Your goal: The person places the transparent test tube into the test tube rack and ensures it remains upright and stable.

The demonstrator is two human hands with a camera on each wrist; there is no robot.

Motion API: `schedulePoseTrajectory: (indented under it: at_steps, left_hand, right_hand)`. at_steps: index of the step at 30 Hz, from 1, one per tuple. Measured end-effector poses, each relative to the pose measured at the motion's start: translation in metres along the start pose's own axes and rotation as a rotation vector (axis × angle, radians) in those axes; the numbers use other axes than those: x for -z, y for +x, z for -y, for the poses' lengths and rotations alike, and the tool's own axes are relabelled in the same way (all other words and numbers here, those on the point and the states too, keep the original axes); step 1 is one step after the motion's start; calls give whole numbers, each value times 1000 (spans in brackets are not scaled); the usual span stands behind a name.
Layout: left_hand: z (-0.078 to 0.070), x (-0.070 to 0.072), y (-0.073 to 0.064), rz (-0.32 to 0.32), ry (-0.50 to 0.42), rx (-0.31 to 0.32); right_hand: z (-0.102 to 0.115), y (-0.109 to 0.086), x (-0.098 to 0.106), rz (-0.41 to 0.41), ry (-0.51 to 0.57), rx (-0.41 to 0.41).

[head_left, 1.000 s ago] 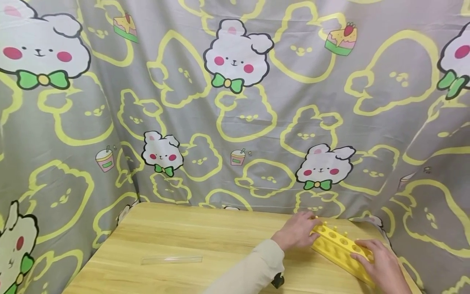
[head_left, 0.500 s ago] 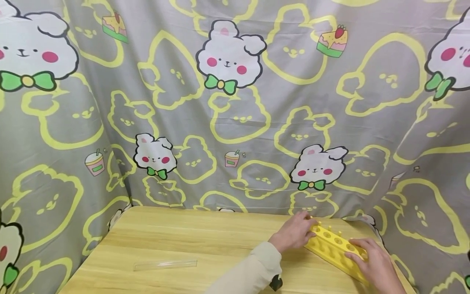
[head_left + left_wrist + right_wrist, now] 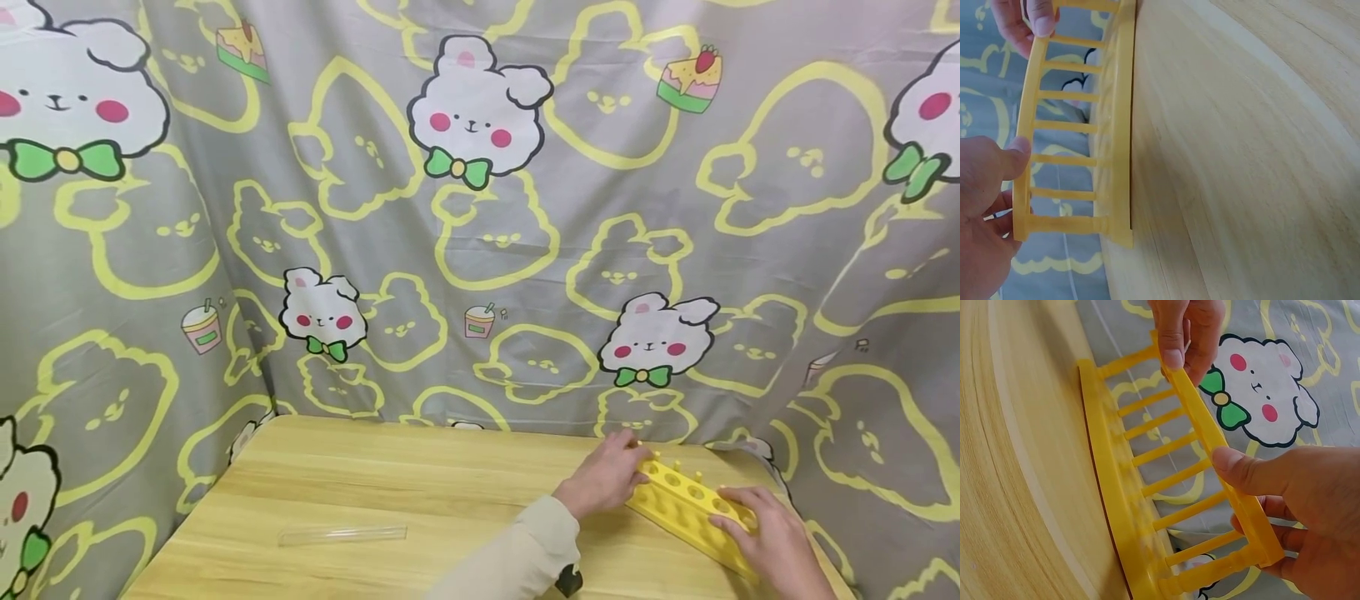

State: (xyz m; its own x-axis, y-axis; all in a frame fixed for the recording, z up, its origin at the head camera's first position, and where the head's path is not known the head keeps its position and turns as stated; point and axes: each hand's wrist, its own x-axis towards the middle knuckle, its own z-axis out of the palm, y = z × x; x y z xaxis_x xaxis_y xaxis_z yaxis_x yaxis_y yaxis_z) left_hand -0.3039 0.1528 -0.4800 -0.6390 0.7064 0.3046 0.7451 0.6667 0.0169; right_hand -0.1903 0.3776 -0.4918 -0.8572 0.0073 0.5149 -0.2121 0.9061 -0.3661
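Note:
A yellow plastic test tube rack [image 3: 693, 510] stands upright at the right side of the table, angled from back left to front right. Round holes run along its top bar, with small pegs behind them. My left hand [image 3: 606, 475] grips the far end of the top bar, thumb on the near side and fingers behind, as the left wrist view shows. At the near end, my right hand [image 3: 776, 537] pinches the same bar; in the right wrist view its thumb [image 3: 1247, 472] presses the bar's side. The rack's base sits at the wooden surface in both wrist views.
A clear test tube [image 3: 342, 535] lies on the wooden table [image 3: 420, 475], left of the hands. A patterned grey curtain [image 3: 480, 250] hangs behind the table and along both sides. A small black object [image 3: 568, 580] shows beneath the left sleeve [image 3: 517, 546].
The head view sways slightly left and back. Both hands keep their hold on the test tube rack, which stays nearly in place; the clear tube has not moved on the table.

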Motion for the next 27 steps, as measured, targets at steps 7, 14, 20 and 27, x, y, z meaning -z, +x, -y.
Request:
schedulePoseTrajectory:
  at_steps: [7, 14, 20, 27]
  left_hand:
    - [1, 3, -6, -7, -36, 5]
    - [4, 6, -14, -34, -73, 6]
    - [7, 6, -20, -48, -100, 14]
    - [8, 7, -27, -62, -123, 21]
  right_hand:
    - [2, 1, 0, 9, 10, 10]
    - [4, 1, -2, 16, 31, 21]
    - [7, 1, -4, 13, 41, 38]
    - [10, 0, -5, 22, 53, 48]
